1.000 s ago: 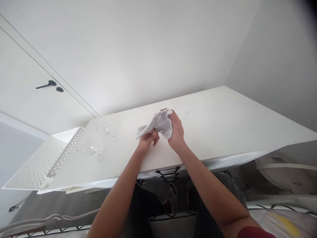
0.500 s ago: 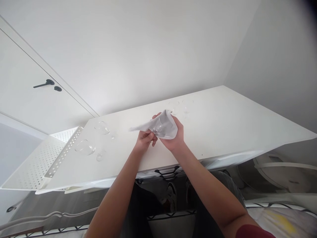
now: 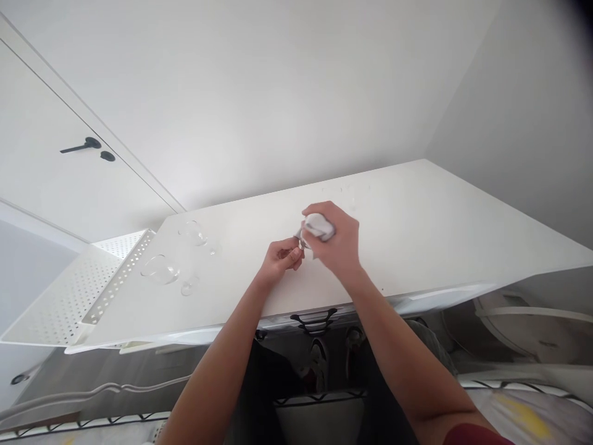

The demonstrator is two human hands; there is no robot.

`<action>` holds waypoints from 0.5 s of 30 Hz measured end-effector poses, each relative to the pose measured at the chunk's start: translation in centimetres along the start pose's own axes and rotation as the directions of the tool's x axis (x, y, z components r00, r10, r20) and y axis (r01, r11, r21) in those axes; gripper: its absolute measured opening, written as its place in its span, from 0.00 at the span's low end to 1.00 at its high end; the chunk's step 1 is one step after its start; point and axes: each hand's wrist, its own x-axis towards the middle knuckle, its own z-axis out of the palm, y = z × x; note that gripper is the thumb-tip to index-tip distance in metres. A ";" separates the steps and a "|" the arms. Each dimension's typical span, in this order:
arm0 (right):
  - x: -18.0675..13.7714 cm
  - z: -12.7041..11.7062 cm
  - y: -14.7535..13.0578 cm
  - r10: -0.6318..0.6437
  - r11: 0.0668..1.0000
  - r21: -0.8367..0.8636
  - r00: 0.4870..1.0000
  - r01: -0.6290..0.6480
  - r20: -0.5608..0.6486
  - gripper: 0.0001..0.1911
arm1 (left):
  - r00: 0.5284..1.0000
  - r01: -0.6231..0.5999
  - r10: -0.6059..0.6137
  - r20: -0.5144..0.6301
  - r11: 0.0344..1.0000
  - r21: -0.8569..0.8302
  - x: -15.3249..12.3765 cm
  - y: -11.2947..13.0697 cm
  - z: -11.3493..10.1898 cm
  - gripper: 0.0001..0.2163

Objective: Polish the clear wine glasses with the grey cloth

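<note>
My right hand is wrapped round a bunched white cloth, held above the white tabletop near its middle. Inside or under the cloth is a stemmed wine glass, mostly hidden by the cloth and fingers. With pinched fingers, my left hand grips the glass low down, apparently at its stem or foot. The two hands are close together. Whether the cloth is inside the bowl or only around it, I cannot tell.
Two clear stemmed glasses, a nearer glass and a farther glass, lie on the left of the white table. Faint glass outlines show at the back. A white perforated rack adjoins the left end. Black drawer handles face me.
The cloth was spread open around the glass and is now bunched inside my right hand. That hand has turned and closed over it. My left hand has moved slightly right, keeping its pinch.
</note>
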 end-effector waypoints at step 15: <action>-2.2 5.6 0.9 0.126 0.918 0.391 0.982 -0.061 -0.142 0.29 | 0.961 -0.107 0.079 -0.266 0.990 -0.093 0.5 -0.4 0.1 0.21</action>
